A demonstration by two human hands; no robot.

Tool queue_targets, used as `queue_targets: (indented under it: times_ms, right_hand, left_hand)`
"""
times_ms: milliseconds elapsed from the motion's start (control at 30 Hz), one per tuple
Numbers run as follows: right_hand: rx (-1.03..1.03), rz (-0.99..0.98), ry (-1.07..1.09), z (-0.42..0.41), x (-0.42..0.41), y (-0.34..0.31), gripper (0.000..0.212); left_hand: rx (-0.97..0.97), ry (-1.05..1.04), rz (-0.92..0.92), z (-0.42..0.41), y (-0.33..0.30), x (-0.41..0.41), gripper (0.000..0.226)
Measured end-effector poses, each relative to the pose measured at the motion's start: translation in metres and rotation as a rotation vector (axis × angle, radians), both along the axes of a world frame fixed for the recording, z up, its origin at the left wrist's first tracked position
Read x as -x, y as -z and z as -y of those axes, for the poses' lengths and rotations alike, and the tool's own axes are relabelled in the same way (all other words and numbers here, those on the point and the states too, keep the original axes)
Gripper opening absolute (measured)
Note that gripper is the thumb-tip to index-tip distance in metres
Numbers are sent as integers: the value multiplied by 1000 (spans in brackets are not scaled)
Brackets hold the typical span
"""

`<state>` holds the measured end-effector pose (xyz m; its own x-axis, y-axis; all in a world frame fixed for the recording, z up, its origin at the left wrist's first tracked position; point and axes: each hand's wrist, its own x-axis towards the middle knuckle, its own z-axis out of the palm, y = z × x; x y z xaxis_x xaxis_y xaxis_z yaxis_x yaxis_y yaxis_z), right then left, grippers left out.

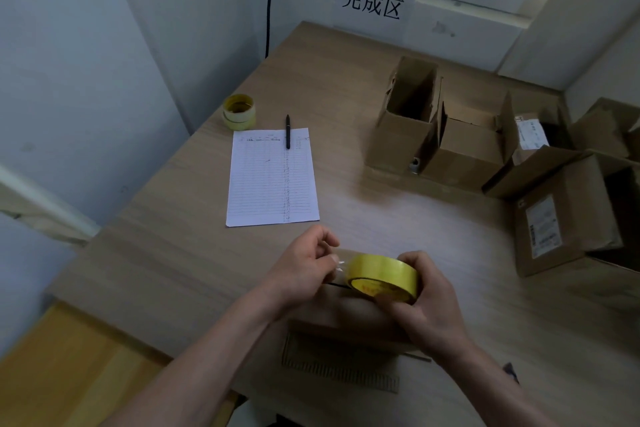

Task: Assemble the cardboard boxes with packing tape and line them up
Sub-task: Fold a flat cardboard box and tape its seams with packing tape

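Note:
A yellow roll of packing tape (382,277) is held in my right hand (427,305), whose fingers curl round its right side. My left hand (304,265) pinches the clear free end of the tape (339,265) just left of the roll. Both hands hover over a cardboard box (346,315) that stands at the near edge of the table, partly hidden by my hands. Two open boxes (405,121) (467,146) stand side by side at the back right.
A lined sheet of paper (273,180) with a black pen (287,132) lies on the wooden table (173,253). Spare tape rolls (239,112) are stacked at the left edge. More cardboard boxes (568,215) crowd the right side. A paper sign (374,5) hangs on the back wall.

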<state>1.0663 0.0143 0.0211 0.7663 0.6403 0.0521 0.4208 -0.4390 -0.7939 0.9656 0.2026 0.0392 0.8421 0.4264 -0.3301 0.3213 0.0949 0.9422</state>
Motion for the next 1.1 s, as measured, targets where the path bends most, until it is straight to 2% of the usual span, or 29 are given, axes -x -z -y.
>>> queue_targets:
  times_ms: [100, 267, 400, 533, 633, 767, 1000, 1100]
  right_hand:
    - [-20, 11, 128, -6, 7, 13, 29]
    - [-113, 87, 260, -13, 13, 15, 28]
    - [-91, 136, 155, -17, 15, 20, 25]
    - [-123, 121, 44, -20, 18, 22, 16]
    - [-181, 140, 38, -21, 22, 18, 16]
    - [-161, 242, 42, -26, 24, 20, 23]
    - [-141, 308, -10, -31, 24, 19, 26]
    - [-100, 347, -71, -32, 25, 20, 25]
  left_hand:
    - [-80, -17, -11, -2, 5, 10, 20]
    - [-287, -81, -23, -8, 6, 19, 24]
    - [-248, -172, -78, -18, 11, 33, 27]
    - [-140, -208, -33, -21, 8, 40, 26]
    - [-203, -231, -3, -27, 3, 48, 22]
    - [-226, -283, -33, -37, 11, 51, 23]
    - [-235, -222, -105, -41, 44, 46, 24]
    - [-316, -202, -144, -31, 61, 44, 25]
